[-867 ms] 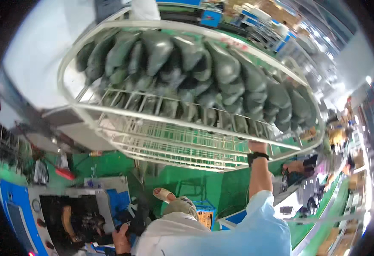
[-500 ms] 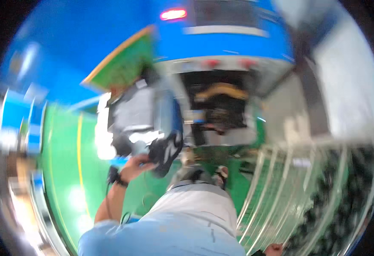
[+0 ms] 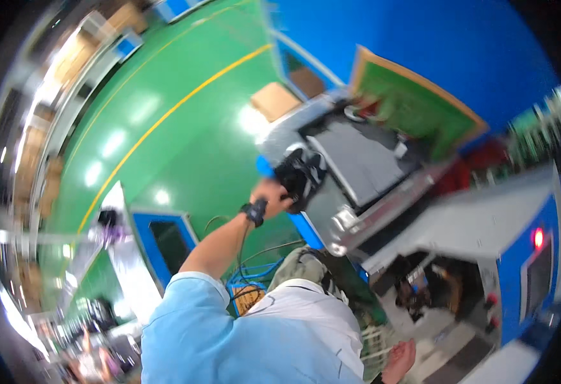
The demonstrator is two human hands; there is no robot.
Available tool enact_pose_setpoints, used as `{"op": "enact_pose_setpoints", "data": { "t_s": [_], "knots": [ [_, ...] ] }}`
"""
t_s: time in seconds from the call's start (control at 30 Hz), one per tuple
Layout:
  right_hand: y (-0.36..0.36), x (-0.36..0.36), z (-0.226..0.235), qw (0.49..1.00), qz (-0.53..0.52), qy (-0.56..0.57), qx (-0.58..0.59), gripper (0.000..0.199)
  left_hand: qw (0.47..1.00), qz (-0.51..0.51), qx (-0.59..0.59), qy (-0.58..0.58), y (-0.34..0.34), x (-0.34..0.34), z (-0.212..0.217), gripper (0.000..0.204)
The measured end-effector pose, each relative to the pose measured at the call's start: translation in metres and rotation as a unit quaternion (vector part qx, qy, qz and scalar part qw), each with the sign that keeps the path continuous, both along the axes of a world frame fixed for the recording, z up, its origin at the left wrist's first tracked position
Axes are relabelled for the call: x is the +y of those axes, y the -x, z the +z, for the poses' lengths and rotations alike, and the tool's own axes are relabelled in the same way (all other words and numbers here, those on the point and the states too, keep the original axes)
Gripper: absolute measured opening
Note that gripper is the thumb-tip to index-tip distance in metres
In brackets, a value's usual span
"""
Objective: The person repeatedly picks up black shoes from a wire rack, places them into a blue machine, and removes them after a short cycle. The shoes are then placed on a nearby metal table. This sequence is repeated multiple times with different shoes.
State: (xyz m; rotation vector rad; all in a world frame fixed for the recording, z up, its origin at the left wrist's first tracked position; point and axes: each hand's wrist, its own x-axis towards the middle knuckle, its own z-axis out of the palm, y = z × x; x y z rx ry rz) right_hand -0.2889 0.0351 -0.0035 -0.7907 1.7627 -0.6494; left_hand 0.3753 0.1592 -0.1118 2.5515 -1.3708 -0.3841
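Note:
My left hand (image 3: 271, 194), with a dark watch on the wrist, is blurred but closed on a black fabric piece (image 3: 301, 178) with white markings. The fabric piece is at the near left corner of a grey work stand (image 3: 324, 200). On that stand lies a flat grey pad (image 3: 357, 160) in a black frame. Low at the right, beside my body, hangs my right hand (image 3: 401, 360); its fingers are curled in and nothing shows in them.
A blue and white machine (image 3: 524, 256) with a lit red lamp and a dark open bay stands at right. Behind the stand leans a green board (image 3: 415, 102) with a wooden edge. A cardboard box (image 3: 274, 101) and cables (image 3: 242, 253) are nearby.
My view has turned left, so the machine now lies at the lower right. My left hand and the black fabric piece have shifted left along the stand's edge. More of my right hand shows.

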Motion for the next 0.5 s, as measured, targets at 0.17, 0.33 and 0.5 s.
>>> {"op": "enact_pose_setpoints", "data": {
  "t_s": [0.17,0.33,0.5],
  "knots": [
    [-0.104,-0.043,0.001,0.982,0.188,-0.007,-0.033,0.044,0.990,0.137,0.019,0.036,0.044,0.199,0.031,0.035],
    [-0.134,-0.075,-0.018,0.895,0.446,-0.020,0.005,0.052,0.928,0.359,-0.064,-0.079,0.126,0.423,0.087,0.030],
    [-0.138,-0.088,-0.031,0.841,0.535,0.026,0.069,0.048,0.663,0.656,-0.278,-0.229,0.169,0.658,0.145,0.052]
  ]
}}
